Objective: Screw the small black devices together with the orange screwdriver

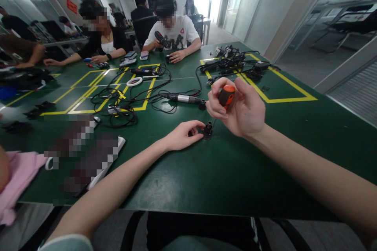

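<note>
My left hand (184,135) rests on the green table (206,172) and pinches a small black cylindrical part (207,130) that stands upright on the surface. My right hand (238,106) hovers just above it, fingers wrapped round a screwdriver with an orange and black handle (226,95). The screwdriver's thin shaft points down toward the top of the black part; the tip is too small to make out.
A silver and black tool (185,99) with tangled black cables (123,102) lies beyond my hands. More black cables and adapters (232,64) sit inside yellow tape markings at the far right. Two people sit across the table. A pink cloth (17,180) lies at the left edge.
</note>
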`<state>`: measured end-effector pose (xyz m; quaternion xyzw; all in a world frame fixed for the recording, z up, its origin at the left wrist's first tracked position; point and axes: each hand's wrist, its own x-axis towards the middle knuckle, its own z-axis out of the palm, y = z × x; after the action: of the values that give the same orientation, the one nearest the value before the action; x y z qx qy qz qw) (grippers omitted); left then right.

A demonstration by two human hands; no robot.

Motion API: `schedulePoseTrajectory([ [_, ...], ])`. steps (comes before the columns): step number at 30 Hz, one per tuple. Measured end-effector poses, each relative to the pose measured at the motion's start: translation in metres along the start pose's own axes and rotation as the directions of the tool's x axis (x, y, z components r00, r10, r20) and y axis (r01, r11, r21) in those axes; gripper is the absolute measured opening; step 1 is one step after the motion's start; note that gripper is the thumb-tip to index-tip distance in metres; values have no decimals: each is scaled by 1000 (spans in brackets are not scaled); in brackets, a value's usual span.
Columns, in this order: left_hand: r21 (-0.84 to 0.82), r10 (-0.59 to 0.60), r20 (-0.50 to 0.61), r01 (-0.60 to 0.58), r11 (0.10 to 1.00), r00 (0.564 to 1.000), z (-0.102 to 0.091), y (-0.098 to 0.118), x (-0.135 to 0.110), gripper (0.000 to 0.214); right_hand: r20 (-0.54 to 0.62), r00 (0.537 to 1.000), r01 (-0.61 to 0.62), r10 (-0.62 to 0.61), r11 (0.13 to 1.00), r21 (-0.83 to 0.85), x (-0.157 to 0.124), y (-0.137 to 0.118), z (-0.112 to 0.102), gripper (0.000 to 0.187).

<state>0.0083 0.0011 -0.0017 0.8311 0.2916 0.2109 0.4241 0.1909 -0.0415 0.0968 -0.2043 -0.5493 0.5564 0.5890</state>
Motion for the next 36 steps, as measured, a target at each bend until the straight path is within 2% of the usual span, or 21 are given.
schedulePoseTrajectory([
  [5, -12, -13, -3, 13, 1000, 1000, 0, 0, 0, 29, -12, 999, 35, -35, 998, 49, -1, 2, 0, 35],
  [12, -22, 2, 1, -2, 1000, 1000, 0, 1, 0, 28, 24, 1000, -3, 3, 1000, -4, 0, 0, 3, 53],
  [19, 5, -6, 5, 6, 1000, 1000, -1, 0, -1, 30, 29, 999, 16, -17, 999, 34, -2, 1, -1, 37],
  [25, -1, 4, -4, -4, 1000, 1000, 0, -1, 0, 29, 40, 999, 9, -10, 1000, 9, 1, 1, 0, 50],
  [32, -3, -4, 1, 4, 1000, 1000, 0, 0, 0, 30, 7, 999, 32, -33, 997, 77, -2, 1, 2, 35],
  [36, -7, 0, 0, 0, 1000, 1000, 0, 0, 0, 29, 28, 1000, 11, -12, 999, 40, -1, 1, 2, 40],
])
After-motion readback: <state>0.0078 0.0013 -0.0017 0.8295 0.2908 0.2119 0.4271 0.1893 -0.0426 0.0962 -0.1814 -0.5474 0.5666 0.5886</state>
